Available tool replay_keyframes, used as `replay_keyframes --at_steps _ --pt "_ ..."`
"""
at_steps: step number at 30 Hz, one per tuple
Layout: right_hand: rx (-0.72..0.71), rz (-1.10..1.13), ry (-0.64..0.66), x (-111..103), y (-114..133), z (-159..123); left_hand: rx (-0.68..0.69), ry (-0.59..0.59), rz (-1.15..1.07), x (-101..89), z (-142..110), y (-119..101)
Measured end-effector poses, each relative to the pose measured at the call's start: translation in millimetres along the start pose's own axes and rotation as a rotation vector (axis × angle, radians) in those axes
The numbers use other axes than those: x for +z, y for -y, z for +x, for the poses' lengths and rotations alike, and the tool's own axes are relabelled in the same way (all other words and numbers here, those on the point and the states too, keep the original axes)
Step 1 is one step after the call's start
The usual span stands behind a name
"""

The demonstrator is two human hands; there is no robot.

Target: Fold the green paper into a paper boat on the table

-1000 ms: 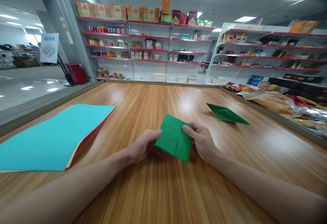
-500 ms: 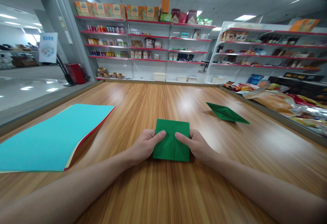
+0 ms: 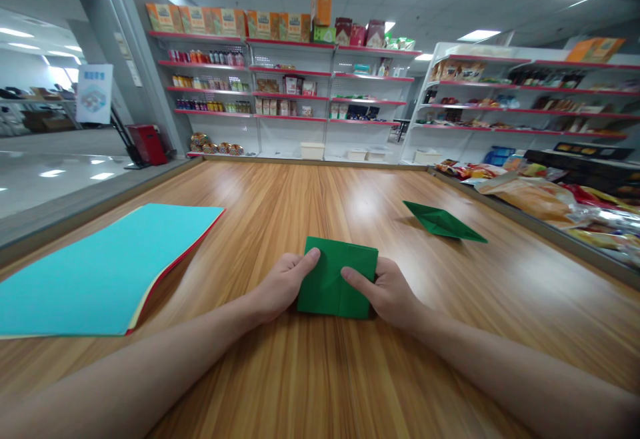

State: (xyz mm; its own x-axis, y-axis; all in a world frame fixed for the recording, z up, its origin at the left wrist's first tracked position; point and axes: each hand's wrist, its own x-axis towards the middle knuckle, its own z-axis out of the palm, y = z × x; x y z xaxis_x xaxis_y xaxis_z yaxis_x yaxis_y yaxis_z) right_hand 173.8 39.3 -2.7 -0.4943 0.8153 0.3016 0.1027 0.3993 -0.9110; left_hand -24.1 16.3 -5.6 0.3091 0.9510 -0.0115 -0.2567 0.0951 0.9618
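A folded sheet of green paper (image 3: 330,285), roughly square with creases on its face, is held between my two hands just above the wooden table. My left hand (image 3: 285,283) pinches its left edge, thumb on the front near the upper left corner. On the opposite side my right hand (image 3: 393,290) grips the right edge, its thumb lying across the front. The fingers of both hands are hidden behind the paper. A folded green paper boat (image 3: 444,221) rests farther off to the right, apart from my hands.
A stack of coloured paper sheets (image 3: 115,265), turquoise on top, lies at the left of the wooden table (image 3: 300,192). Packaged snacks (image 3: 530,199) are heaped beyond the right edge. Shelves of goods (image 3: 290,72) stand behind the table.
The green paper has tilted slightly, and its right side has shifted a little to the right. My left thumb has slid up toward the top edge.
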Motion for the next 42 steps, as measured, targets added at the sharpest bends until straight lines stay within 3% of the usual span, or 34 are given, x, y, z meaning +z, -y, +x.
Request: replay_keyframes --at_steps 4,8,19,22,27,32,34,39,42 --pt "0.095 0.108 -0.027 -2 -3 3 0.010 0.077 0.058 1.6 -2 -3" --pt "0.094 0.116 -0.047 -4 -6 6 0.057 0.163 0.167 3.1 -4 -6" --pt "0.054 0.017 -0.051 -2 0 3 0.063 0.150 0.219 0.4 -2 -4" --pt "0.072 0.064 -0.057 -3 -1 3 0.087 0.107 0.145 0.5 -1 -3" --pt "0.071 0.205 -0.136 -5 -3 9 0.106 -0.062 -0.054 -0.2 1 -4" --pt "0.141 0.140 -0.224 -9 -4 12 0.146 -0.252 -0.099 -1.4 3 -6" --pt "0.122 0.116 -0.208 -9 -6 12 0.181 -0.257 -0.107 -2.1 5 -5" --pt "-0.040 0.072 -0.266 -10 -16 14 0.169 -0.126 -0.150 -2.8 6 -2" --pt "-0.060 0.058 -0.294 -13 -21 15 0.121 -0.152 -0.225 -2.8 5 -4"
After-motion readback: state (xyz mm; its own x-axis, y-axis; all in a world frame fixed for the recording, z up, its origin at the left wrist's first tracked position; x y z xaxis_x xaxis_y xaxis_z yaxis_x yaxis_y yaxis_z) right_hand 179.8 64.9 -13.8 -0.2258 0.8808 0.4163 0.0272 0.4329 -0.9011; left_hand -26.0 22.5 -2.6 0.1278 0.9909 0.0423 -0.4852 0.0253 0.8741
